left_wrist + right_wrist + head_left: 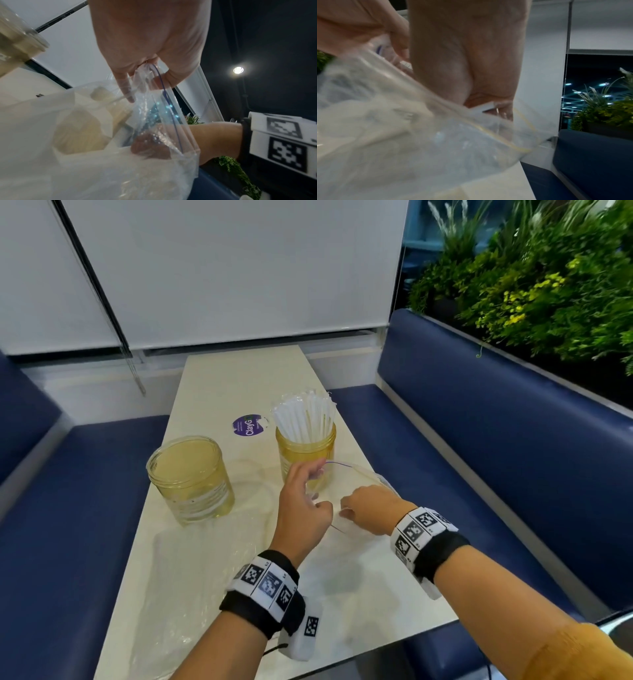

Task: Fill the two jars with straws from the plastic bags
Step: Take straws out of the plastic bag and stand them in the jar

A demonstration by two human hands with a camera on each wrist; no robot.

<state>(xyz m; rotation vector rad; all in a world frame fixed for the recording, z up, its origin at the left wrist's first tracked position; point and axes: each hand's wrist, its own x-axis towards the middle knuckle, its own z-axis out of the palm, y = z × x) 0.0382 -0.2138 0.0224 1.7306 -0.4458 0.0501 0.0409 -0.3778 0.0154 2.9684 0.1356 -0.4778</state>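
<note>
- The left hand hangs above the table; its thumb and fingers pinch one lip of a clear zip bag at the blue closure line, as the left wrist view shows plainly.
- The right hand is just beside the left one, knuckles up, its fingers curled down onto the opposite lip of the same bag; in the right wrist view the fingertips nip the plastic near the yellowish seal strip.
- Between the two sets of fingers the mouth of the bag is pulled apart; the rest of the bag sags below the fingers toward the tabletop.
- Whether any straws are inside this bag cannot be told; the plastic is blurred in both wrist views.
- Just beyond the left fingertips stands an amber jar full of white straws, upright, partly seen through the bag.
- Off to the left of the left fingers, well apart from them, stands a second amber jar holding no straws.
- Nearer the person than the fingers, under the left wrist, a second clear bag lies flat on the table.
- A purple round sticker lies on the table beyond both jars' gap.
</note>
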